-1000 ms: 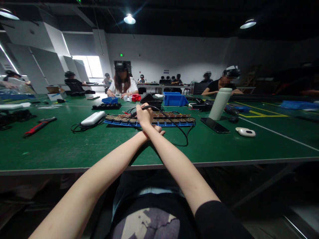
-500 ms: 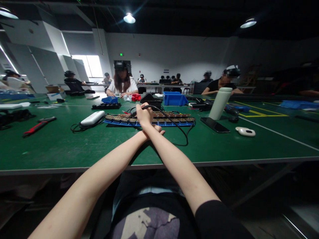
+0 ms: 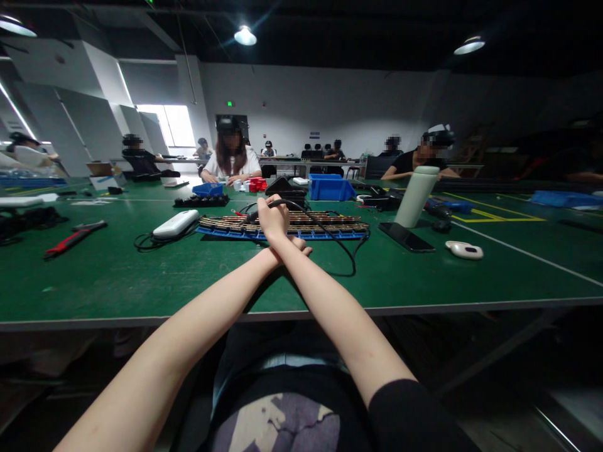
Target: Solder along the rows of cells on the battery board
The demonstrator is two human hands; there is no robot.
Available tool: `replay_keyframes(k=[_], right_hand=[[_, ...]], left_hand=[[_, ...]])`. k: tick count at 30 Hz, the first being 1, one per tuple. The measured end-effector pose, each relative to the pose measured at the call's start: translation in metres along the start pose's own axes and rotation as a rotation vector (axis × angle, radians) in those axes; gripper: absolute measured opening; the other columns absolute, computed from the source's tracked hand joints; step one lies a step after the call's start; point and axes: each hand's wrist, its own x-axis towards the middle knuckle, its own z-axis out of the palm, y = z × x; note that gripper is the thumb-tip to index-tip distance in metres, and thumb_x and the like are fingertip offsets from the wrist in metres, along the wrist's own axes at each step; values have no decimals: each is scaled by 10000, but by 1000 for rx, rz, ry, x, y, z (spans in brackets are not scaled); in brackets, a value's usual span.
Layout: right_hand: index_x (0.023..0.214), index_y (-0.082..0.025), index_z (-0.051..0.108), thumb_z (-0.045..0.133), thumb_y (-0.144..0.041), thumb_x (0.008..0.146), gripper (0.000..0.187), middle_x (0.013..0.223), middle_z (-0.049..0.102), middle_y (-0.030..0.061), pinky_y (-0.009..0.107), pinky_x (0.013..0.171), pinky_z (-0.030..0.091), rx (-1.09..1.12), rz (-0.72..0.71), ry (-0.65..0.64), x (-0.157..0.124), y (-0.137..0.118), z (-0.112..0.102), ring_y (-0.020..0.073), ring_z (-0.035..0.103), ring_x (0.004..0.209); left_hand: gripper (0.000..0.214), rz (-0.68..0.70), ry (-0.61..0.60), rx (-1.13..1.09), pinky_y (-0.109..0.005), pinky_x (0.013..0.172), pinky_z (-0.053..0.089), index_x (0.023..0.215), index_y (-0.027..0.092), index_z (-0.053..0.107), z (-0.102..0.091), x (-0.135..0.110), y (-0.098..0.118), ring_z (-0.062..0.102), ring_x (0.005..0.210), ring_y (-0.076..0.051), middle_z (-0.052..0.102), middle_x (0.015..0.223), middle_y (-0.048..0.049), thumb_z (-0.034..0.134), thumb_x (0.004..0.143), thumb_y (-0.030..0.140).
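Note:
My right hand (image 3: 274,218) is closed around a pen-shaped black corded tool (image 3: 252,216), held over the left half of a long blue rack (image 3: 325,236). Rows of thin brown-gold strips (image 3: 325,220) lie along that rack. The tool's tip is too small to make out. From the fist a black cable (image 3: 330,235) arcs rightward and loops down onto the table. My forearms cross, right over left. Partly hidden beneath the right wrist, my left hand (image 3: 300,246) lies low at the rack's front edge, its visible fingers stretched out and holding nothing I can see.
On the green table (image 3: 141,282), a white device (image 3: 176,224) with a cord and red-handled pliers (image 3: 75,240) lie left. To the right are a phone (image 3: 406,237), a pale green bottle (image 3: 417,198) and a cream case (image 3: 464,250). A blue bin (image 3: 331,186) stands beyond; co-workers sit opposite.

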Motion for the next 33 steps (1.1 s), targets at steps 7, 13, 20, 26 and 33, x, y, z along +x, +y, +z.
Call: replay_keyframes(k=[7,13,20,26,33], right_hand=[[646,-245,424,461,-373,762,177,602,502,-22,346,729,460,-2,-77,-19,-2,1,3,194,537,685],[660,-238,412,419,-368,790,184,620,509,-29,321,740,452,107,-145,12,-8,-6,1,166,524,675],[705,-238,447,401,-364,806,168,685,545,-20,316,760,449,61,-190,-67,-13,-7,1,163,551,735],[692,-237,450,411,-366,808,178,674,550,-21,316,754,452,47,-192,-87,-14,-6,1,161,551,732],[698,-235,445,415,-368,805,173,664,542,-28,308,740,454,24,-186,-116,-13,-6,3,155,554,728]], left_hand=[[433,-37,-44,117,-287,641,388,849,104,651,-6,-2,6,494,582,-149,573,646,-61,341,926,396],[440,-36,-40,111,-306,649,401,855,107,653,-4,-1,4,534,598,-169,603,684,-80,338,918,407],[443,-35,-7,108,-310,658,418,873,107,661,-2,-2,5,576,649,-193,639,744,-102,344,914,413],[442,-44,-26,112,-301,672,420,913,114,659,-4,-3,7,593,679,-202,655,779,-97,343,917,423],[450,-89,-39,137,-312,672,421,934,100,660,-8,-4,14,611,708,-224,666,813,-113,344,920,421]])
